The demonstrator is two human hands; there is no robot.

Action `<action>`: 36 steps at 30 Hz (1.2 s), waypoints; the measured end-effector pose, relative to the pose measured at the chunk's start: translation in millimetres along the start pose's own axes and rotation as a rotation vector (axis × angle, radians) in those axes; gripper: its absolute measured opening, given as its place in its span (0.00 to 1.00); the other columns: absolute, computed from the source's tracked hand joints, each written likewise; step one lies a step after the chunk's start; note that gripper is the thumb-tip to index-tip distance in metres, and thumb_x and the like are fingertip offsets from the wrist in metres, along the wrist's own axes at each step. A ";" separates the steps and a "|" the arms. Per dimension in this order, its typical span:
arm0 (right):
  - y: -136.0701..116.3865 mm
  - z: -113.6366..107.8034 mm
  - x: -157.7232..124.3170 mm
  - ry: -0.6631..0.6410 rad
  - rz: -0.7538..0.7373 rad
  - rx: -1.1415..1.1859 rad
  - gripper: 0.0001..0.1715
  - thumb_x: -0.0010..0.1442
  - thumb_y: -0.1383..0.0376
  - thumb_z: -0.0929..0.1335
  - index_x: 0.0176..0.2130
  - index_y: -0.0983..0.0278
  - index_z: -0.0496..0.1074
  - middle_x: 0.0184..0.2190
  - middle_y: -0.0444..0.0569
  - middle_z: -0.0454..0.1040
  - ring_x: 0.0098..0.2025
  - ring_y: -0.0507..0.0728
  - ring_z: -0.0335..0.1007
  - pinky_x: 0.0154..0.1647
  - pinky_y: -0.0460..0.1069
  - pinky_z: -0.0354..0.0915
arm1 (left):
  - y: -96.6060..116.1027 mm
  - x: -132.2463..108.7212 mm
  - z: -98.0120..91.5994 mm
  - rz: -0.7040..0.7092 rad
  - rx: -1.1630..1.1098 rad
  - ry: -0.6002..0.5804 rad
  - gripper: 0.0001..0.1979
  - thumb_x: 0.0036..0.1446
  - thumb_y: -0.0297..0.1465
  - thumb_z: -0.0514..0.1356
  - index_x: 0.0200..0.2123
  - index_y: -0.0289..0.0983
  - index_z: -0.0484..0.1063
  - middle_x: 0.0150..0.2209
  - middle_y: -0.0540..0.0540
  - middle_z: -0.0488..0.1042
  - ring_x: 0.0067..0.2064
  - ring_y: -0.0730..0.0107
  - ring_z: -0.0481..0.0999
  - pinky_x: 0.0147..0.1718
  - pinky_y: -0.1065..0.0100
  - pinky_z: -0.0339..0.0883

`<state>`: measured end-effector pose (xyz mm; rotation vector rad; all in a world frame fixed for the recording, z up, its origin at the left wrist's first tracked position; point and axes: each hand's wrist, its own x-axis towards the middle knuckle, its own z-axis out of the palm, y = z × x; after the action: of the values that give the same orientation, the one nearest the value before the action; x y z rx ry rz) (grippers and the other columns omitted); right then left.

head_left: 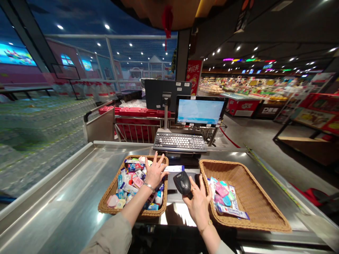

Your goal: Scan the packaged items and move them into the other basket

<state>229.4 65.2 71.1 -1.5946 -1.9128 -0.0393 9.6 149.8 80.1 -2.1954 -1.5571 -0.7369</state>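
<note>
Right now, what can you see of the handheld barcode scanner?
The handheld barcode scanner is black, with a rounded head and what looks like a matte plastic body. It is tilted, its head up and to the left, and its lower end meets the thumb side of the person's right hand, which partly hides it. It is held between the left wicker basket and the right wicker basket. No cable or scan window can be made out.

Checkout monitor [200, 111] above black keyboard [179, 142]
</note>
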 end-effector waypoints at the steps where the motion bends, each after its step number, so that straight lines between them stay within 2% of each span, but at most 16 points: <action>1: 0.3 -0.1 0.3 -0.002 0.001 0.002 0.20 0.52 0.67 0.67 0.45 0.55 0.74 0.57 0.45 0.70 0.68 0.69 0.46 0.63 0.72 0.34 | -0.2 0.3 0.7 0.002 0.000 0.000 0.11 0.57 0.41 0.61 0.42 0.46 0.76 0.64 0.44 0.63 0.68 0.42 0.51 0.60 0.26 0.29; 15: 2.8 2.8 1.7 -0.065 -0.001 0.031 0.20 0.53 0.65 0.67 0.46 0.53 0.74 0.59 0.42 0.69 0.69 0.70 0.44 0.62 0.73 0.36 | 0.0 3.9 5.9 0.001 0.005 0.021 0.12 0.56 0.42 0.62 0.42 0.46 0.76 0.64 0.44 0.62 0.68 0.42 0.50 0.59 0.25 0.29; 23: 1.4 2.8 0.7 -0.021 0.003 -0.012 0.17 0.52 0.67 0.67 0.43 0.55 0.75 0.59 0.43 0.69 0.69 0.68 0.45 0.64 0.72 0.36 | 0.9 3.8 3.3 -0.007 0.005 0.014 0.12 0.55 0.41 0.63 0.41 0.46 0.76 0.64 0.44 0.63 0.68 0.42 0.52 0.59 0.25 0.29; 29: 4.0 1.9 -1.4 -0.021 0.019 -0.053 0.20 0.53 0.66 0.66 0.47 0.55 0.74 0.61 0.46 0.66 0.69 0.68 0.42 0.62 0.71 0.40 | 1.7 5.1 3.0 -0.010 0.006 0.009 0.12 0.56 0.42 0.63 0.41 0.46 0.76 0.64 0.45 0.63 0.68 0.42 0.51 0.60 0.25 0.28; 36: 10.1 -2.6 -4.2 -0.032 0.081 -0.076 0.20 0.53 0.67 0.65 0.47 0.56 0.74 0.62 0.46 0.65 0.69 0.69 0.42 0.62 0.72 0.38 | 7.7 9.0 6.3 0.017 -0.026 0.000 0.12 0.56 0.42 0.62 0.43 0.47 0.76 0.65 0.45 0.62 0.69 0.42 0.48 0.60 0.26 0.28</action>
<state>239.9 63.1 67.4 -1.7317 -1.8888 -0.0526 20.6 157.5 80.5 -2.2245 -1.5357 -0.7560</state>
